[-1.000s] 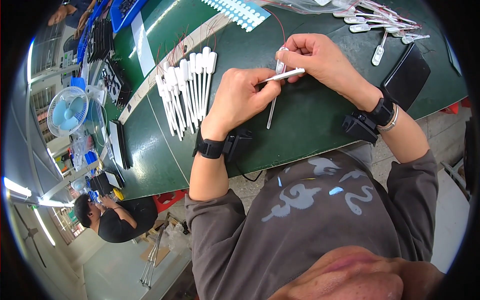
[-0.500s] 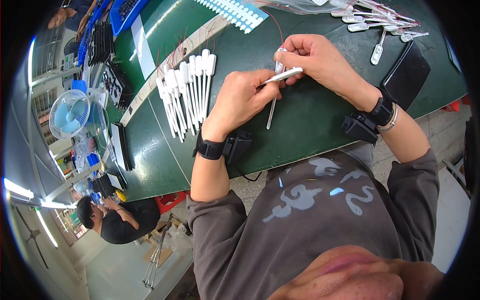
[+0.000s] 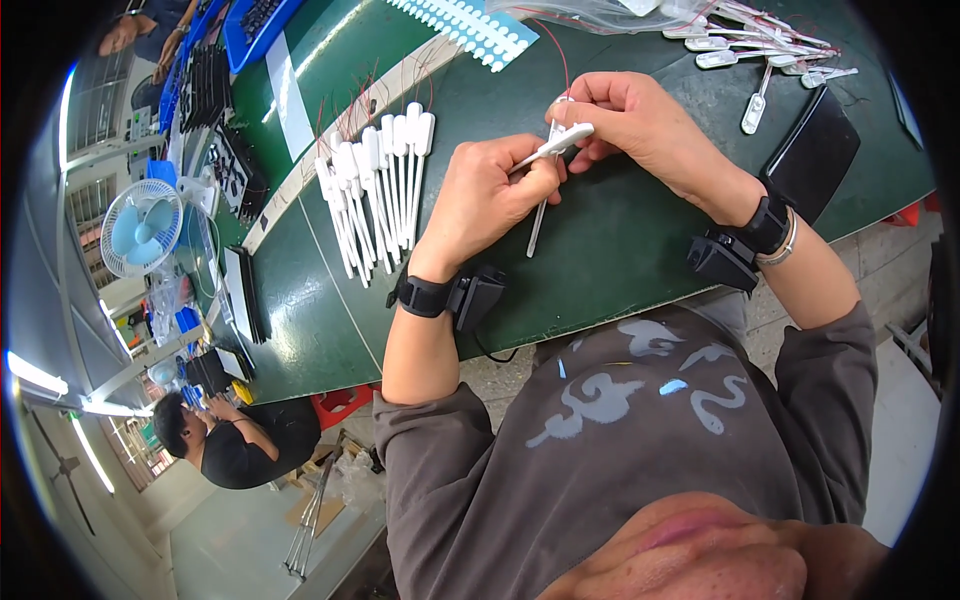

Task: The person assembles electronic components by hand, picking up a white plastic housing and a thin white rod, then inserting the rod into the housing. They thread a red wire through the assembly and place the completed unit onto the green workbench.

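Note:
Over the green table, my left hand is closed on a white paddle-ended plastic piece, tilted up to the right. Crossing beneath it is a slim white stick; its upper end sits in the closed fingers of my right hand. A thin red wire runs up from that end. The two pieces cross between my fingertips, which partly hide where they meet. To the left of my left hand lies a row of several white paddle-ended sticks with thin red wires.
Several wired white pieces lie heaped at far right, near a black flat case. A blue sheet with white tabs and a clear plastic bag are at the far side. A fan and co-workers are at left.
The white paddle-ended piece has turned, showing more of its broad face, and its tip has moved slightly up and left. Both hands keep hold in nearly the same place.

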A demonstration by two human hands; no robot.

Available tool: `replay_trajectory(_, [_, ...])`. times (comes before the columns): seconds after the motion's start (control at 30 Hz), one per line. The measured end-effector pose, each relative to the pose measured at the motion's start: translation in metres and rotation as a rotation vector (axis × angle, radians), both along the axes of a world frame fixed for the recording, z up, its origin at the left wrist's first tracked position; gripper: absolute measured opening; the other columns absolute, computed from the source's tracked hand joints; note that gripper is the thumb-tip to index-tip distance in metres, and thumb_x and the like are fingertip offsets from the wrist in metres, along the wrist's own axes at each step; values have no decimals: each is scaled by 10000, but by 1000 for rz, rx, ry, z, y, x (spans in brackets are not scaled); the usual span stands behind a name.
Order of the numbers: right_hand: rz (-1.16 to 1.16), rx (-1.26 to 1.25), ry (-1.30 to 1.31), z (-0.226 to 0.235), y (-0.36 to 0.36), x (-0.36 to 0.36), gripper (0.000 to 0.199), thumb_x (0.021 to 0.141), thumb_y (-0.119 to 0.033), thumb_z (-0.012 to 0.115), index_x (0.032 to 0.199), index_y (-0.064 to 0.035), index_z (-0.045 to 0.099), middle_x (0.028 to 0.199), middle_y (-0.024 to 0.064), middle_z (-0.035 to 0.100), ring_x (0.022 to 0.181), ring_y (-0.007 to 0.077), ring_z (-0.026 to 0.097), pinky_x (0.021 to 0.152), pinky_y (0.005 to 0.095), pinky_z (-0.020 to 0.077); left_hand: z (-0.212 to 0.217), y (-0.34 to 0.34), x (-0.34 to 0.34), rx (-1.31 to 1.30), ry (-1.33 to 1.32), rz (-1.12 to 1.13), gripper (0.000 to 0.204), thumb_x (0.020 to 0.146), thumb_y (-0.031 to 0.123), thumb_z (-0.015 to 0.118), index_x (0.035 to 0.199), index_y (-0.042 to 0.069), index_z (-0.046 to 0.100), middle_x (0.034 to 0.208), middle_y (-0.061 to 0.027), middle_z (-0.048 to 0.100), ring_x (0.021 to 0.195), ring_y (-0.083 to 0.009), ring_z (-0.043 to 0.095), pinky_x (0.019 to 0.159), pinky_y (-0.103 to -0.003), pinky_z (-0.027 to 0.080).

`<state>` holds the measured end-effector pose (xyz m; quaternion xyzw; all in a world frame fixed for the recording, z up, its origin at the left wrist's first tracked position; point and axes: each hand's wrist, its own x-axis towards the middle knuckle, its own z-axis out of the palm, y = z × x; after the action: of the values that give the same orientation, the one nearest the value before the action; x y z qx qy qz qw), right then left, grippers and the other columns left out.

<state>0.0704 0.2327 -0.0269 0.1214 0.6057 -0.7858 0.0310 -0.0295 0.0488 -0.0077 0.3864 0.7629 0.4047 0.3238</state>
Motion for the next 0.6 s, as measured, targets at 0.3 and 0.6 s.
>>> replay_trajectory(0.3, [9,-15,-13,0,2,-1,263,972,-318,658,1004,-57,669,872,-17,641,720,62,645,682,190,504,2,0,1,-41,181,27,184,885,169,627,873,12,721,634,-37,673,542,-71,569,537,-272,468])
replay_trajectory(0.6, [110,-75,-12,12,10,1,293,995,-321,623,1045,-37,678,880,-5,636,722,70,647,686,192,515,17,-10,-9,-40,-82,40,204,879,173,623,870,-5,722,665,-34,671,616,-73,613,595,-238,489])
